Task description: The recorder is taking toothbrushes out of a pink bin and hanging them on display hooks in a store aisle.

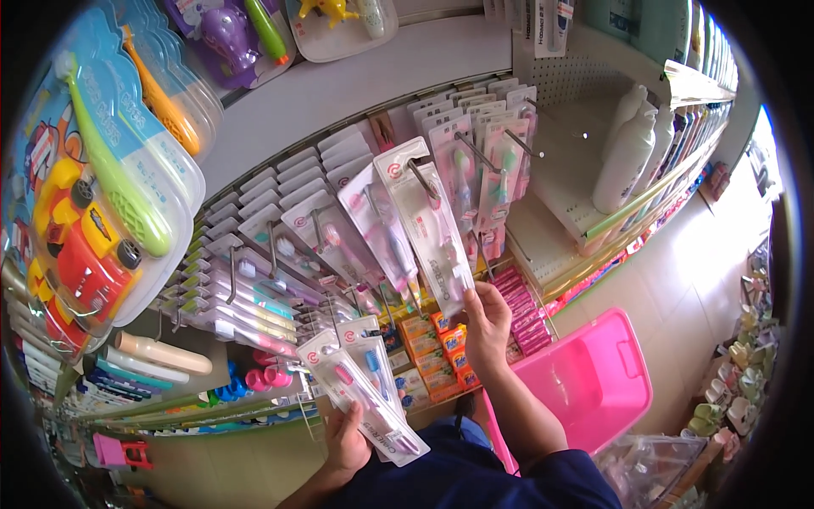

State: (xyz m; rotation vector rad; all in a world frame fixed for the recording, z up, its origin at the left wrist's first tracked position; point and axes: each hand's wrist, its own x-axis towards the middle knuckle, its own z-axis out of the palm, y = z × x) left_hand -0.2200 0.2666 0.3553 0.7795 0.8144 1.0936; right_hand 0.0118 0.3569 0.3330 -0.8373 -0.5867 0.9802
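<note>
And here's the toothbrush pack (pixel 443 246), hanging aslant at the front of its row with the metal hook (pixel 421 180) at its top, the right hand's (pixel 489 329) grip pinching its lower corner between thumb and fingers; a light pinch, with the card kept square to the hook, should spare the hanging hole. Lower down, the left hand (pixel 346 448) has its grip closed round two overlapping packs (pixel 360 397), best held snug so neither slips, while the pink basket (pixel 632 365) sits beside the right forearm, near the orange boxes (pixel 441 355).
</note>
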